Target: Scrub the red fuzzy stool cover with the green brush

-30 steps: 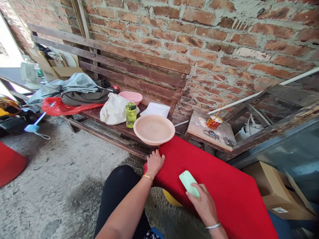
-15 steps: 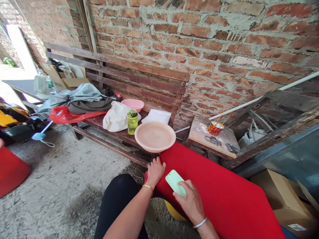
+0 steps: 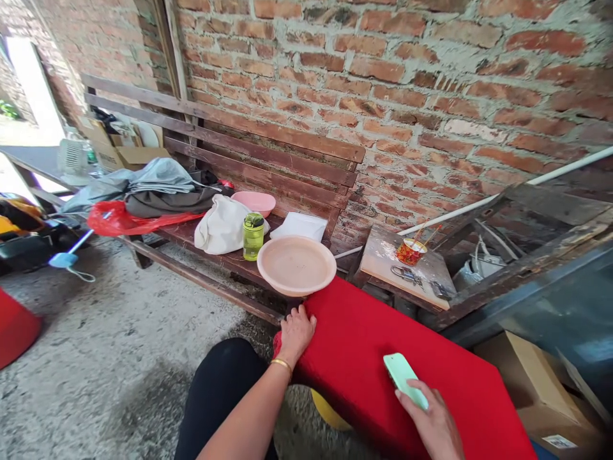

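A red cloth (image 3: 354, 345) covers a long surface in front of me. On its far left corner rests my left hand (image 3: 297, 329), palm down, fingers slightly bent and thumb apart. My right hand (image 3: 428, 412) is closed around a mint-green brush (image 3: 405, 377) with rounded ends, held low over the middle of the cloth. The brush's underside is mostly hidden, with only a thin dark strip showing along its left side. Beyond my left hand, a shallow pale pink basin (image 3: 297, 263) sits at the end of the wooden bench (image 3: 191, 265).
A green bottle (image 3: 253, 236), a white cloth bag (image 3: 220, 223) and a pink bowl (image 3: 258, 203) stand on the bench. At right, a small wooden stool (image 3: 378, 265) bears a red-and-gold cup (image 3: 409, 252). A cardboard box (image 3: 531, 377) lies right of the cloth; a brick wall rises behind.
My right hand has moved right and a little down in view with the brush, from the cloth's left edge to over its middle. My left hand stays at the corner.
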